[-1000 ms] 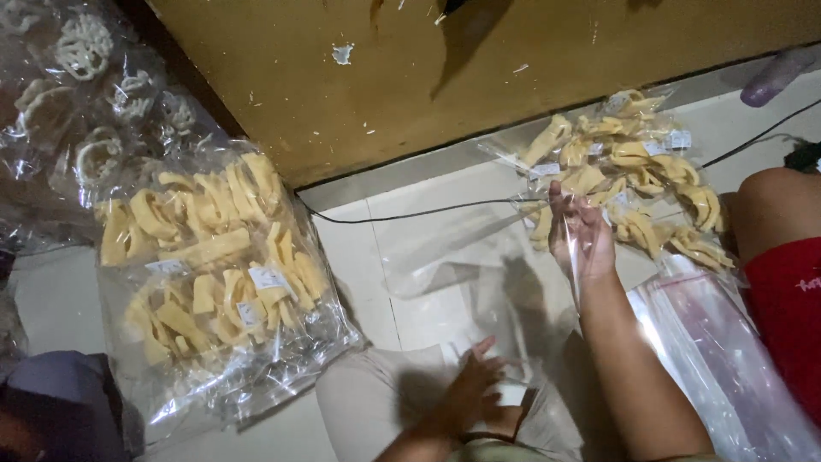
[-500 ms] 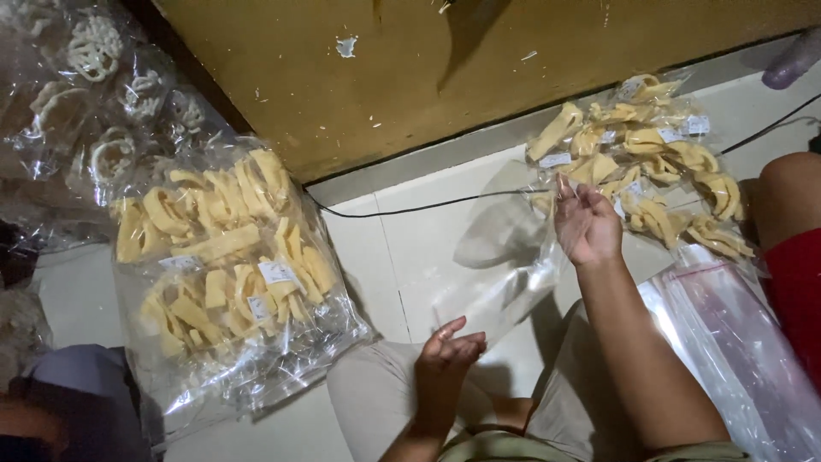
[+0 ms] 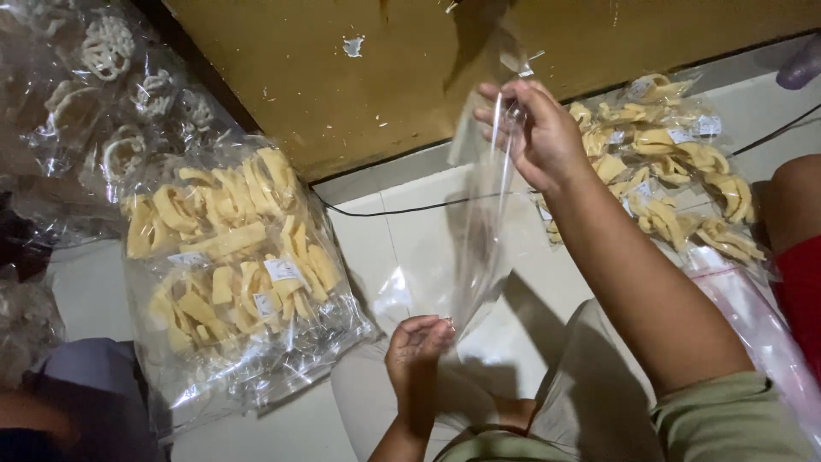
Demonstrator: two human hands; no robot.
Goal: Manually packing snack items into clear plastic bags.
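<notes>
Right hand (image 3: 537, 128) raised in front of the brown wooden panel (image 3: 410, 77), fingers pinched on the top edge of an empty clear plastic bag (image 3: 483, 222); the bag hangs stretched down to the left hand (image 3: 416, 342), whose curled fingers grip its lower end above the tiled floor (image 3: 402, 248). A large bag of yellow crackers (image 3: 231, 265) lies left of the hands, smaller yellow cracker packets (image 3: 676, 180) just behind the right forearm.

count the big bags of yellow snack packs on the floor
2: one large clear bag left of the hands, one pile right, behind the right hand lifting an empty bag with the left hand. More may lie out of view.
</notes>
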